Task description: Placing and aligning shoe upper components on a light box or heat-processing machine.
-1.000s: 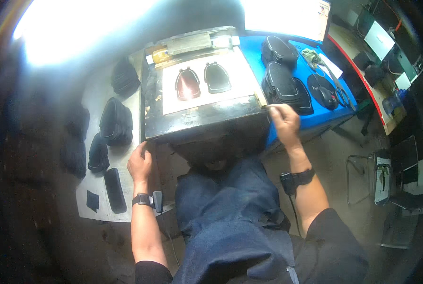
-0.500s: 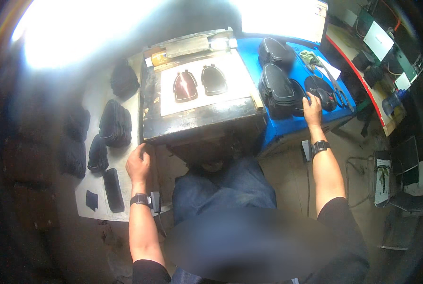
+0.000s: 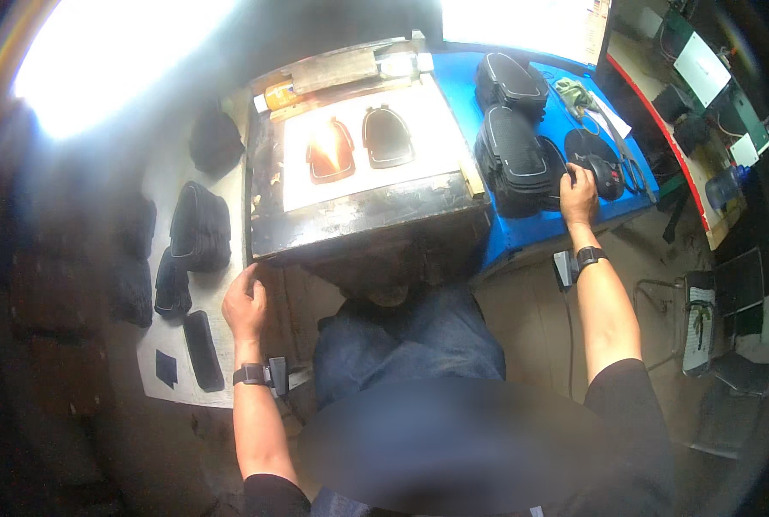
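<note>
Right hand: the right hand point(image 3: 579, 191) has moved since a second ago. Then it held the front corner of the dark bench top; now it reaches out over the blue side table point(image 3: 522, 237), and its fingers curl on a small round black piece point(image 3: 607, 177).
Grip, right: it looks like a narrow hold on that piece, but the view is too small to be sure.
Left hand: the left hand point(image 3: 245, 303) stays at the front left corner of the dark worn wooden bench top point(image 3: 359, 222). Its fingers are bent and hold nothing.
On the bench: a white sheet point(image 3: 376, 151) with a shiny reddish-brown shoe-shaped piece point(image 3: 330, 152) and a black one point(image 3: 387, 137) side by side.
Beside the right hand: two stacks of black padded pieces point(image 3: 512, 155), just left of the round piece; grey scissors point(image 3: 626, 164) lie to its right.
Left side: more black padded pieces point(image 3: 200, 226) lie on a pale sheet, same as before.
</note>
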Demonstrator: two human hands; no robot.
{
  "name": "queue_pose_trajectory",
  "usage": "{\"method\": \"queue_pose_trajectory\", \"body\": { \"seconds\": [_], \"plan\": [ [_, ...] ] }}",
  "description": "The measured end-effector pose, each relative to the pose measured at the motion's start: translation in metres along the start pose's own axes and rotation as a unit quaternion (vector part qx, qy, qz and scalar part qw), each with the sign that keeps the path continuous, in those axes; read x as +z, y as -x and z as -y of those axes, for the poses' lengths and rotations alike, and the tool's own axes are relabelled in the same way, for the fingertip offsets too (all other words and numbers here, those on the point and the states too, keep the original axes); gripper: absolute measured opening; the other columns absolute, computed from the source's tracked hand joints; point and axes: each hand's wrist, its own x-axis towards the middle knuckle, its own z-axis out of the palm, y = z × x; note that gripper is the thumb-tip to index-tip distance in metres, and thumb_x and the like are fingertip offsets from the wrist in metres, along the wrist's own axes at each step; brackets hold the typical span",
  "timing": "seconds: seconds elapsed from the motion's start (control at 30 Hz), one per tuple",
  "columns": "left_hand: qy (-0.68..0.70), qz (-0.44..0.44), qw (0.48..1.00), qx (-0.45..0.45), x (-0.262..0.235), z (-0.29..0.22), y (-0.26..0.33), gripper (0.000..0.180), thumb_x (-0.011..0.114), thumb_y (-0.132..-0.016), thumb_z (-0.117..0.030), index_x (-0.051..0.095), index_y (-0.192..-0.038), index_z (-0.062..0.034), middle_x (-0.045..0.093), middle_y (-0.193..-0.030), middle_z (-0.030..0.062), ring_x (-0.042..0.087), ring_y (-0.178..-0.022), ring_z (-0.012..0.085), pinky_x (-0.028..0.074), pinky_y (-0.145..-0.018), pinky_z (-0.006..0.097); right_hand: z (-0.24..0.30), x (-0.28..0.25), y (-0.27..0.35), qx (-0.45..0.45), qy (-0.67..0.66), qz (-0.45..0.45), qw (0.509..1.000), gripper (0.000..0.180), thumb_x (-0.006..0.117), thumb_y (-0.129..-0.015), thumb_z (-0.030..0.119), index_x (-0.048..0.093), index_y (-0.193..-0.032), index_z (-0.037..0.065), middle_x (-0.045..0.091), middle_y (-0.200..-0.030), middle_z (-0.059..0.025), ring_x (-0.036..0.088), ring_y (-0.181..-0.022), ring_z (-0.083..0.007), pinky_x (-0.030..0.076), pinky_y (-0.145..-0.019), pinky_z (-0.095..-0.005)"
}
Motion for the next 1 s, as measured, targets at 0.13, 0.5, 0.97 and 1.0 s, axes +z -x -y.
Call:
{"method": "queue_pose_trajectory", "body": {
  "seconds": [0.13, 0.5, 0.97, 1.0],
  "plan": [
    [0.012, 0.012, 1.0, -0.009, -0.004, -0.004, 0.0, 0.035, 0.065, -0.086, -0.013, 0.072, -0.121, -0.01, 0.073, -0.117, 0.0145, 0.069, -0.109, 0.0305, 0.054, -0.094, 0.039, -0.001, -0.002, 0.0, -0.003, 0.0, 0.004, 1.0, 0.025, 0.064, -0.089, 0.02, 0.071, -0.112, 0.012, 0.068, -0.114, -0.012, 0.065, -0.107, -0.0334, 0.051, -0.093, -0.0437],
    [0.03, 0.012, 0.999, -0.004, -0.003, -0.004, -0.001, 0.034, 0.064, -0.088, -0.011, 0.071, -0.121, -0.0079, 0.073, -0.116, 0.0148, 0.069, -0.109, 0.031, 0.053, -0.094, 0.038, 0.001, -0.004, 0.001, -0.017, 0.007, 0.0, 1.0, 0.026, 0.062, -0.089, 0.019, 0.07, -0.113, 0.01, 0.067, -0.114, -0.0137, 0.064, -0.107, -0.0345, 0.051, -0.093, -0.0439],
    [0.023, 0.003, 1.0, 0.005, -0.005, -0.006, -0.001, 0.034, 0.064, -0.088, -0.013, 0.071, -0.121, -0.0085, 0.073, -0.115, 0.0147, 0.07, -0.108, 0.0309, 0.053, -0.093, 0.039, -0.003, 0.001, 0.0, -0.023, 0.008, 0.0, 1.0, 0.026, 0.062, -0.09, 0.021, 0.07, -0.112, 0.012, 0.067, -0.114, -0.0133, 0.065, -0.107, -0.0344, 0.051, -0.092, -0.0444],
    [0.023, 0.003, 1.0, 0.005, -0.005, -0.005, 0.0, 0.034, 0.064, -0.088, -0.013, 0.071, -0.121, -0.0085, 0.073, -0.115, 0.0147, 0.07, -0.108, 0.0309, 0.053, -0.093, 0.039, -0.003, 0.0, 0.0, -0.022, 0.008, -0.001, 1.0, 0.026, 0.062, -0.09, 0.021, 0.07, -0.112, 0.012, 0.067, -0.114, -0.0133, 0.064, -0.107, -0.0345, 0.051, -0.092, -0.0443]
  ]
}}
